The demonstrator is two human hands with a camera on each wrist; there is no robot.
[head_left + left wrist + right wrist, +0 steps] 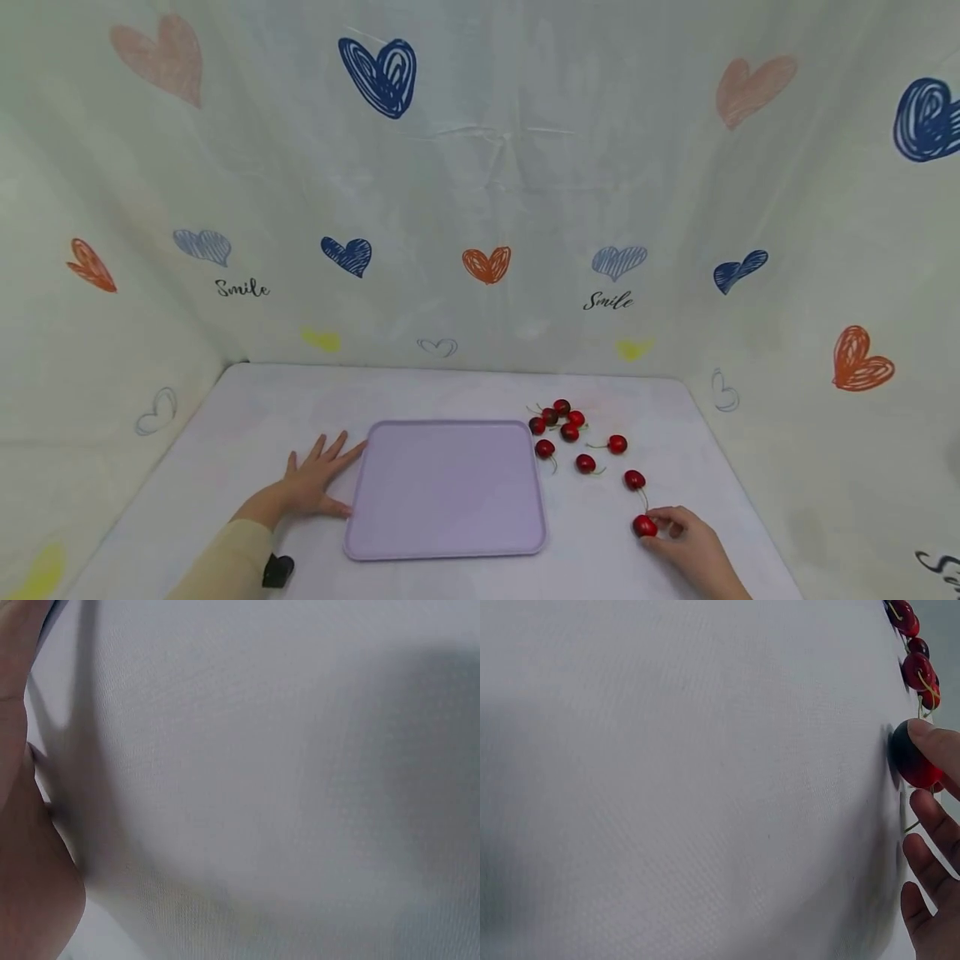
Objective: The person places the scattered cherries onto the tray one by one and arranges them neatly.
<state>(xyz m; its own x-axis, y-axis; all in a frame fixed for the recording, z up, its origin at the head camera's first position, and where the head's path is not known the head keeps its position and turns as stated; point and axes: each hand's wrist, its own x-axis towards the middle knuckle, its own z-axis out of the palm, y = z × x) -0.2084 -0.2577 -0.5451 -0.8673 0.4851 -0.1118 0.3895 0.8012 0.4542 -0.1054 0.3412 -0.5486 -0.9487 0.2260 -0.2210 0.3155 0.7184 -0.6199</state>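
Note:
My right hand [686,543] is at the right side of the table, its thumb and fingers pinching a dark red cherry [644,526]. In the right wrist view the thumb lies across this cherry [915,756], which sits right at the white surface. Just beyond it is another cherry [634,480]. At the left, my left hand [309,485] lies with spread fingers, its fingertips and thumb right at the left rim of a lilac tray [447,557]. The left wrist view shows only part of this hand [34,877] at its edge.
Several more cherries with green stems, among them a single cherry [586,464], lie scattered right of the tray. A small black object [278,572] is beside the left sleeve [228,560]. A heart-printed curtain [480,183] stands behind the white table [420,392].

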